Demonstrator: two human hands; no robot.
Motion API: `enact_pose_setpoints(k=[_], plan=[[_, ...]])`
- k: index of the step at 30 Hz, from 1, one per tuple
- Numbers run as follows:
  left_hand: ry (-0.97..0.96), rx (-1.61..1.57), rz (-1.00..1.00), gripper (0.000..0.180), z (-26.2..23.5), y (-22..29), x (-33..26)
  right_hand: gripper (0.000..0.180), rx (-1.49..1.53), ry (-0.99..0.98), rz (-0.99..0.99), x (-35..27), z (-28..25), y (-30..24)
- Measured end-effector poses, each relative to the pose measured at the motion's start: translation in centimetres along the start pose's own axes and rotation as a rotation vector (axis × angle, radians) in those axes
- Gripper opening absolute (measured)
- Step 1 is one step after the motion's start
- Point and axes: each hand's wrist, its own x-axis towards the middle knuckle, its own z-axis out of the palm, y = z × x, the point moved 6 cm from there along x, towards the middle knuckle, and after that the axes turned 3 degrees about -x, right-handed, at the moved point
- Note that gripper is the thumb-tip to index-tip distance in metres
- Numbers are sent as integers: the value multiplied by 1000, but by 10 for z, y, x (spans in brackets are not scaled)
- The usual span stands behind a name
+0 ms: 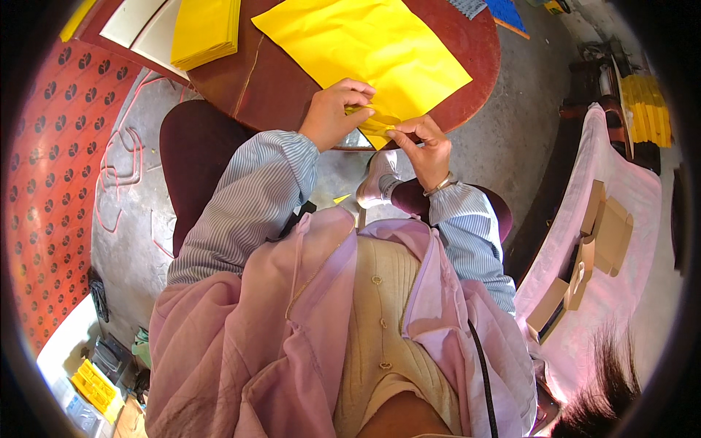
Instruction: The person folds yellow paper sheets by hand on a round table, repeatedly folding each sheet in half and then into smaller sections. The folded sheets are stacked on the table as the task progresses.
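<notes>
A large sheet of bright yellow paper [365,45] lies across the round reddish-brown table [478,58], its near corner reaching past the table's front edge. My left hand [336,113] is closed on that near part with fingers curled over it. Close beside it, my right hand [423,146] pinches the folded corner between thumb and forefinger. Between the two hands the paper is bent up into a small fold. What lies under my left fingers is partly hidden.
A thick stack of yellow paper [207,33] sits at the table's left. Pink cloth [621,182] covers a surface at the right, with open cardboard boxes [612,233] on it. Pink cord [135,157] lies on the floor at left; a small yellow scrap [341,198] is below the table.
</notes>
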Motion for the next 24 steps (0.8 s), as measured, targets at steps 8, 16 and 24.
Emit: enact_pose_setpoints(k=[8, 16, 24], plan=[[-97, 15, 38, 18, -5, 2, 0, 12, 55, -8, 50, 2, 3, 7], [-151, 27, 34, 30, -2, 3, -1, 11, 135, -62, 147, 1, 5, 12], [-148, 18, 58, 30, -4, 9, -2, 11, 84, -49, 48, 3, 0, 8]])
